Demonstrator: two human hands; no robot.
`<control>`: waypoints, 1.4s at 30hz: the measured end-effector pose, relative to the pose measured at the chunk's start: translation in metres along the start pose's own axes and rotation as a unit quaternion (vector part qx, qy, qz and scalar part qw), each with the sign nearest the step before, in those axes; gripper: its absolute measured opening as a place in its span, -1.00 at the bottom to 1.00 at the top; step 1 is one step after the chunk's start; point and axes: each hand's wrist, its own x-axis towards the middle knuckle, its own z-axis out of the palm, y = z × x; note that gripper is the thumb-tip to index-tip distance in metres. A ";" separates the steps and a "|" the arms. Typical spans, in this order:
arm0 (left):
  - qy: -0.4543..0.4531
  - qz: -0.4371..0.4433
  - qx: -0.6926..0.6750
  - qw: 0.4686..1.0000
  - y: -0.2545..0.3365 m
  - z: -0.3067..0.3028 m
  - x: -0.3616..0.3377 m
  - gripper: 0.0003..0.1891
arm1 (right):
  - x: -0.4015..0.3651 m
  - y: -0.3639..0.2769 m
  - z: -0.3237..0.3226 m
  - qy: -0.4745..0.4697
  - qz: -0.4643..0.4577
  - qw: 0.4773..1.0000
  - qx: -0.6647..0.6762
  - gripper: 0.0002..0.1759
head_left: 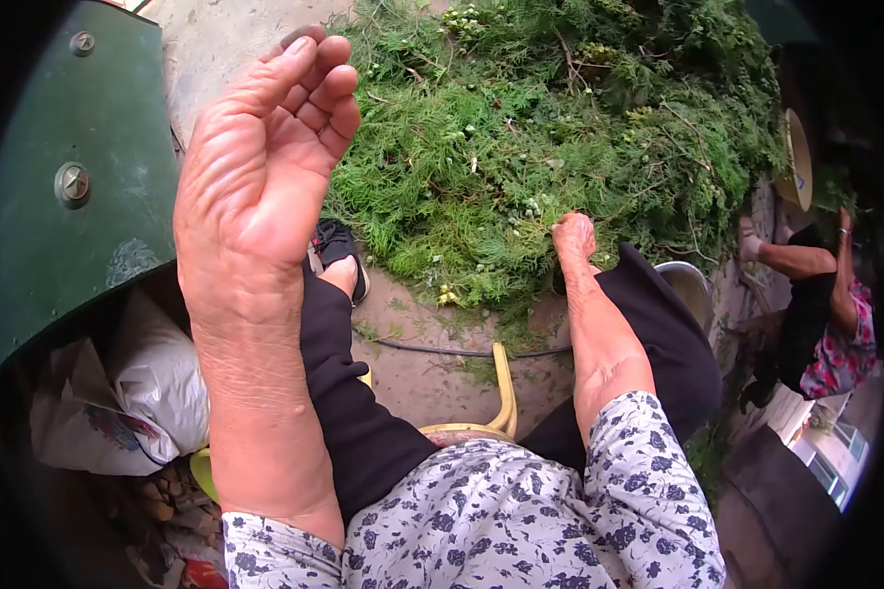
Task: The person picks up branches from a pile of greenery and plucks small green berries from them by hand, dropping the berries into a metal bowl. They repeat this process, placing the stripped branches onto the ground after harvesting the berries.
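My left hand [270, 157] is raised close to the camera, palm towards me. Its fingers are loosely bent, the thumb lies close to the index finger, and no object shows in the palm. Lower and further off, my right hand [573, 237] is closed in a fist at the near edge of a big heap of green cypress-like branches [521, 147]. Foliage touches or lies just behind that fist; what is inside the fingers is hidden. Small pale cones [533, 206] dot the twigs near it.
A green metal panel [79, 167] with round studs stands at left, above a white sack [157, 383]. Beside my right knee is a metal bucket [686, 285]. A yellow chair frame [504, 388] and black cable [432, 348] lie before me. Another person [840, 334] sits at far right near a straw hat [798, 162].
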 end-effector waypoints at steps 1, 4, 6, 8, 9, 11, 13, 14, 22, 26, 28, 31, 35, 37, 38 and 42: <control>0.005 0.000 0.000 1.000 -0.002 0.002 0.000 -0.78 | -0.006 -0.007 -0.003 0.017 -0.001 0.999 -0.029 -0.86; 0.010 0.003 0.005 1.000 -0.008 0.007 -0.004 -0.78 | -0.002 -0.001 -0.002 0.015 -0.051 0.997 0.052 -0.85; 0.009 -0.015 0.007 1.000 -0.013 0.011 -0.006 -0.79 | -0.004 -0.008 -0.017 -0.001 -0.053 0.992 0.115 -0.87; 0.019 -0.019 0.019 0.999 -0.018 0.016 -0.009 -0.80 | -0.017 -0.034 -0.047 -0.122 0.044 0.889 0.439 -0.90; 0.021 -0.025 0.029 0.999 -0.021 0.018 -0.010 -0.81 | -0.027 -0.051 -0.066 -0.127 0.032 0.858 0.496 -0.92; 0.020 -0.042 0.053 0.997 -0.028 0.022 -0.015 -0.81 | -0.038 -0.073 -0.095 -0.154 0.008 0.805 0.573 -0.89; 0.012 -0.068 0.082 0.994 -0.036 0.024 -0.022 -0.80 | -0.052 -0.096 -0.126 -0.180 -0.018 0.744 0.644 -0.85; 0.023 -0.086 0.104 0.991 -0.043 0.025 -0.024 -0.82 | -0.062 -0.107 -0.144 -0.196 -0.039 0.712 0.673 -0.81; -0.006 -0.167 0.074 0.983 -0.095 0.033 -0.024 -0.76 | -0.139 -0.144 -0.222 -0.243 -0.198 0.652 0.690 -0.77; -0.122 -0.147 -0.023 0.981 -0.087 0.038 -0.017 -0.85 | -0.153 -0.147 -0.229 -0.177 -0.253 0.731 0.608 -0.86; -0.105 -0.133 -0.004 0.986 -0.084 0.045 -0.020 -0.83 | -0.154 -0.148 -0.234 -0.140 -0.295 0.769 0.550 -0.87; -0.066 -0.100 -0.007 0.993 -0.089 0.048 -0.016 -0.82 | -0.157 -0.148 -0.236 -0.085 -0.347 0.798 0.485 -0.87; -0.009 -0.089 -0.033 0.995 -0.080 0.052 -0.013 -0.88 | -0.154 -0.141 -0.250 -0.077 -0.347 0.819 0.450 -0.87; -0.019 -0.090 -0.030 0.995 -0.074 0.054 -0.013 -0.88 | -0.147 -0.141 -0.257 -0.008 -0.332 0.811 0.481 -0.86; -0.025 -0.090 -0.014 0.996 -0.071 0.056 -0.016 -0.88 | -0.138 -0.141 -0.256 0.026 -0.354 0.786 0.506 -0.85; -0.080 -0.079 0.014 0.994 -0.076 0.057 -0.021 -0.89 | -0.140 -0.154 -0.259 -0.001 -0.346 0.744 0.571 -0.84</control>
